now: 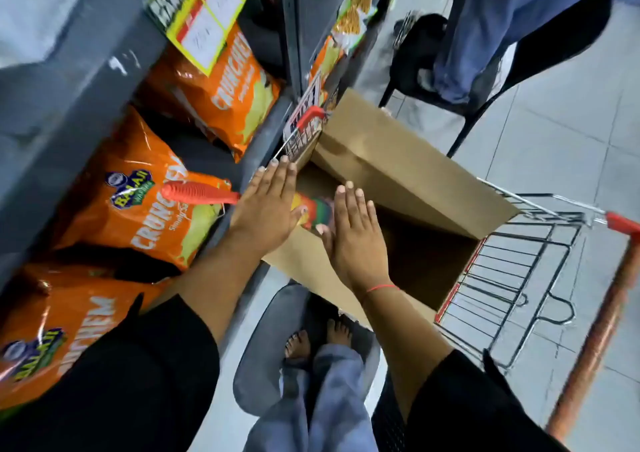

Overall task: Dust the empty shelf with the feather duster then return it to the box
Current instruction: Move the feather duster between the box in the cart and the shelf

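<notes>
The feather duster has a ribbed orange-red handle [199, 192] that sticks out to the left from under my left hand [268, 209]. Its multicoloured head [313, 210] shows between my two hands, at the near-left corner of the open cardboard box [398, 160]. My left hand lies flat on the duster with straight fingers and does not curl around it. My right hand [353, 233] hovers flat over the box opening, fingers straight, holding nothing. The box sits in a wire shopping cart [512, 278]. The inside of the box is dark.
Orange Crunchex snack bags [138, 209] fill the grey metal shelf [79, 80] on the left. A yellow price tag [207, 15] hangs above. The cart has a red handle [621, 223]. Another person's legs and a black chair [485, 53] are at the top right. My bare feet [318, 340] stand below.
</notes>
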Tool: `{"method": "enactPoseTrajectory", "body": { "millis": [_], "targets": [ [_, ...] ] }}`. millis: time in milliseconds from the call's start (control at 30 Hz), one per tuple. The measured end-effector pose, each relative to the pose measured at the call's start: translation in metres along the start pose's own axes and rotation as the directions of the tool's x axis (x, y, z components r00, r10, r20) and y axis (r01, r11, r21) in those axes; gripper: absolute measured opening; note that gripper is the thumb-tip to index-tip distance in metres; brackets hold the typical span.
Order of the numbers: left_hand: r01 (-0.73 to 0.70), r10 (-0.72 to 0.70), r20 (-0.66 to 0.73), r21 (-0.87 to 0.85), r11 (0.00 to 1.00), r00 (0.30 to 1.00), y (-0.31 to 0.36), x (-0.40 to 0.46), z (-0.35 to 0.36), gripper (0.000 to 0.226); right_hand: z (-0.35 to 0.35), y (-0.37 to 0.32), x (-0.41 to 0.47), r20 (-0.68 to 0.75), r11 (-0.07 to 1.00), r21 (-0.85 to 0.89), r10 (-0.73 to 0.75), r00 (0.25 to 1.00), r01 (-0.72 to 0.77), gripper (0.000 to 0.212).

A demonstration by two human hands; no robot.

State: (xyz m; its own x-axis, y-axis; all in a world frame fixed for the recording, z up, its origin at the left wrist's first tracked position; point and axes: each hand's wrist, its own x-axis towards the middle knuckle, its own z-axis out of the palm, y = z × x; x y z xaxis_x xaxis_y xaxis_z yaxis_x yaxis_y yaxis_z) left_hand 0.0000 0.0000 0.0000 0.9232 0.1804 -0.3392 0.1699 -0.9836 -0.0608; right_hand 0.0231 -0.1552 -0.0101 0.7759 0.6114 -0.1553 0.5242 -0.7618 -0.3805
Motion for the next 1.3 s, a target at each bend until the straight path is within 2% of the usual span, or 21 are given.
{"method": "enactPoseTrajectory", "body": {
  "millis": [100,233,333,400,600,967,1167,1300],
  "targets": [
    [0.057,-0.058,0.041,0.041,0.998,0.997,-0.009,0.009,0.024,0.070,0.025,0.003,0.003,0.030,1.000,0.006,0.028,0.999,-0.028,0.063],
    [0.055,-0.074,0.100,0.177,0.983,0.992,-0.017,0.018,0.038,0.061,0.051,0.005,0.002,0.063,0.999,0.045,0.017,0.998,-0.020,0.063],
    [0.087,-0.132,0.156,0.265,0.960,0.979,-0.017,0.026,0.033,0.063,0.062,0.009,0.004,0.078,0.998,0.047,0.031,0.996,-0.034,0.063],
    [0.114,-0.168,0.196,0.262,0.958,0.966,-0.014,0.029,0.029,0.064,0.066,0.010,0.006,0.083,0.998,0.046,0.032,0.996,-0.036,0.063],
    [0.071,-0.156,0.297,0.278,0.958,0.942,-0.004,0.033,0.029,0.034,0.071,0.016,0.012,0.098,0.998,0.036,0.052,0.994,-0.056,0.064],
    [0.109,-0.172,0.404,0.173,0.979,0.898,0.022,0.032,0.030,0.034,0.069,0.027,0.002,0.140,0.997,-0.021,0.077,0.987,-0.075,0.066],
    [0.093,-0.135,0.371,0.128,0.987,0.919,0.043,0.021,-0.004,0.036,0.043,0.024,-0.006,0.128,0.996,-0.019,0.094,0.987,-0.092,0.068],
    [0.060,-0.121,0.359,0.177,0.982,0.925,0.047,0.008,-0.035,0.035,0.013,0.018,-0.010,0.077,0.994,-0.027,0.107,0.991,-0.105,0.067]
  ]
}}
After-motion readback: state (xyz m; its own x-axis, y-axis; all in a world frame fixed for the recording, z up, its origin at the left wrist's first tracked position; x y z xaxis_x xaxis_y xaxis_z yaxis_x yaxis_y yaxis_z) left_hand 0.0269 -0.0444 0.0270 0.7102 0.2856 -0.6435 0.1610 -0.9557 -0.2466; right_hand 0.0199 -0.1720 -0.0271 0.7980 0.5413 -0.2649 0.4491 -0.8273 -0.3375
